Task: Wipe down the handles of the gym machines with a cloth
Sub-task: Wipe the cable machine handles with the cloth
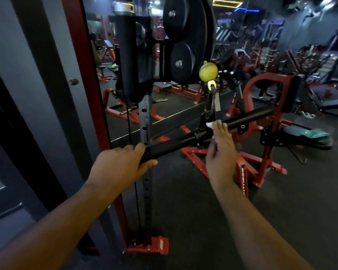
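A black cable-machine bar handle (248, 118) hangs slanted from a clip under a yellow ball (208, 71). My left hand (119, 164) grips the bar's near left end, fingers and thumb curled round it. My right hand (220, 151) lies over the bar just right of its centre clip, fingers wrapped over the top. A small white cloth (210, 125) shows between those fingers and the bar; most of it is hidden under the hand.
The red upright (144, 121) with holes and a black cable stands just behind the bar. Black weight plates (183, 36) hang above. A mirror wall (109, 65) lies to the left, red machine frames (261, 137) to the right on the dark floor.
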`<action>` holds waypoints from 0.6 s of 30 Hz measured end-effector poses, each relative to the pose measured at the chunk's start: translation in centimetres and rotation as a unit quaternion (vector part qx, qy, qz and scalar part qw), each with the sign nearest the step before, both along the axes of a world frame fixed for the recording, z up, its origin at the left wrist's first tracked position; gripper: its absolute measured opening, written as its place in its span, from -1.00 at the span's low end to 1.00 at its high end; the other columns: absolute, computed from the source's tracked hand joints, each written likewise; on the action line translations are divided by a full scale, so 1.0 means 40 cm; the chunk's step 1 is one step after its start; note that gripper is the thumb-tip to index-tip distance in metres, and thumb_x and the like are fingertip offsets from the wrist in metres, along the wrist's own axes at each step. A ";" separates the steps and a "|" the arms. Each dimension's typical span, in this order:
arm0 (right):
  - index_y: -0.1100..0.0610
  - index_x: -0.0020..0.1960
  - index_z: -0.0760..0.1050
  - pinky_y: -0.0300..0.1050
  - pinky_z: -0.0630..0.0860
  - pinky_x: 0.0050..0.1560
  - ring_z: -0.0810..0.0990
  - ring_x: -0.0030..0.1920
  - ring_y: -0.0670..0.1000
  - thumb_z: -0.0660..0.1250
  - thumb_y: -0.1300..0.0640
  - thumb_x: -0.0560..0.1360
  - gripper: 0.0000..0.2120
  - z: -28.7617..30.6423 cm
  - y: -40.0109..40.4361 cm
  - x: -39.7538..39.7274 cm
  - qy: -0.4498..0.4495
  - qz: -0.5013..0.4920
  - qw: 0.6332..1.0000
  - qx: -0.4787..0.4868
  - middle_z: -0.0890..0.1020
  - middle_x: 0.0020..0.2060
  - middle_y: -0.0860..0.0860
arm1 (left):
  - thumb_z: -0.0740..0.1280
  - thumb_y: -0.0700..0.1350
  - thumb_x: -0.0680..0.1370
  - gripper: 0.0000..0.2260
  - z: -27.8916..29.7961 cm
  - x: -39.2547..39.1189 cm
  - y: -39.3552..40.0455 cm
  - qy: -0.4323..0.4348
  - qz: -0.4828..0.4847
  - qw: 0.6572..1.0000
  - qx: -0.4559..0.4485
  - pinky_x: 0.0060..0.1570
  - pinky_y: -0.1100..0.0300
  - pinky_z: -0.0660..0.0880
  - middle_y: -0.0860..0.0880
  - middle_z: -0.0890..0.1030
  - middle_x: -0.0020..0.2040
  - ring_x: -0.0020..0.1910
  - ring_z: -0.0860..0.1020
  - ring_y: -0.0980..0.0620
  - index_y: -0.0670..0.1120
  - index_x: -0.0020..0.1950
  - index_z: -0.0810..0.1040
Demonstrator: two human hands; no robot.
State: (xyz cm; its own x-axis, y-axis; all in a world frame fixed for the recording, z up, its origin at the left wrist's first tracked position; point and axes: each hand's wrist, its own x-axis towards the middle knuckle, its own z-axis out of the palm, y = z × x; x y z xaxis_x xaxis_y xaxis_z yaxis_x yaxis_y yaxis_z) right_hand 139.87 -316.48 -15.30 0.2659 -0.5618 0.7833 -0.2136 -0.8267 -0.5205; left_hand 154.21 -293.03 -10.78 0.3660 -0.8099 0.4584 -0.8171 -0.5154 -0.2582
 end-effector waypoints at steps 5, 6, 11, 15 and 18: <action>0.15 0.48 0.44 0.23 0.36 0.49 0.37 0.53 0.04 0.26 0.32 0.60 -0.55 -0.003 0.077 0.047 -0.028 0.039 0.998 0.035 0.49 0.45 0.07 | -0.04 0.40 0.61 -0.50 0.006 -0.010 -0.004 0.011 0.005 1.000 -0.009 -0.51 0.18 0.49 0.10 0.45 -0.26 -0.43 0.44 0.15 0.04 0.16 0.43; 0.15 0.50 0.41 0.22 0.32 0.52 0.33 0.55 0.04 0.25 0.32 0.61 -0.54 -0.002 0.075 0.056 -0.013 0.037 0.999 0.037 0.45 0.49 0.07 | -0.04 0.39 0.61 -0.50 0.007 -0.012 -0.004 0.012 0.005 1.000 -0.010 -0.50 0.18 0.49 0.10 0.43 -0.26 -0.43 0.44 0.15 0.04 0.17 0.41; 0.15 0.57 0.31 0.16 0.23 0.57 0.19 0.61 0.02 0.21 0.31 0.65 -0.50 -0.005 0.014 0.056 -0.010 -0.013 0.996 0.091 0.31 0.58 0.04 | -0.06 0.37 0.62 -0.51 0.016 -0.033 -0.010 0.021 0.000 1.000 -0.008 -0.49 0.20 0.36 0.10 0.36 -0.24 -0.38 0.42 0.13 0.03 0.21 0.38; 0.17 0.55 0.34 -0.12 0.13 0.60 0.16 0.62 0.03 0.17 0.35 0.59 -0.48 -0.015 0.131 0.061 0.000 0.035 0.998 0.051 0.31 0.57 0.05 | -0.04 0.36 0.63 -0.52 0.007 -0.042 -0.017 0.034 0.000 0.999 -0.006 -0.50 0.20 0.29 0.10 0.35 -0.23 -0.39 0.38 0.13 0.03 0.24 0.38; 0.16 0.57 0.29 0.02 0.06 0.63 0.04 0.65 0.06 0.17 0.32 0.58 -0.44 -0.034 0.204 0.064 0.106 0.093 0.989 -0.033 0.26 0.59 0.04 | -0.03 0.36 0.64 -0.52 -0.002 -0.032 -0.015 0.053 -0.002 0.999 -0.005 -0.46 0.19 0.46 0.09 0.41 -0.22 -0.38 0.46 0.13 0.02 0.25 0.38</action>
State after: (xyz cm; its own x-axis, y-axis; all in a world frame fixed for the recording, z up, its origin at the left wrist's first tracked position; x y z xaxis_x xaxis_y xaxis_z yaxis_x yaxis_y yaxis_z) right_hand 142.42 -308.33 -16.68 0.5220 -0.4370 0.7325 -0.1536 -0.8929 -0.4232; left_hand 152.92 -293.62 -10.88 0.4093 -0.8076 0.4246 -0.8420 -0.5135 -0.1651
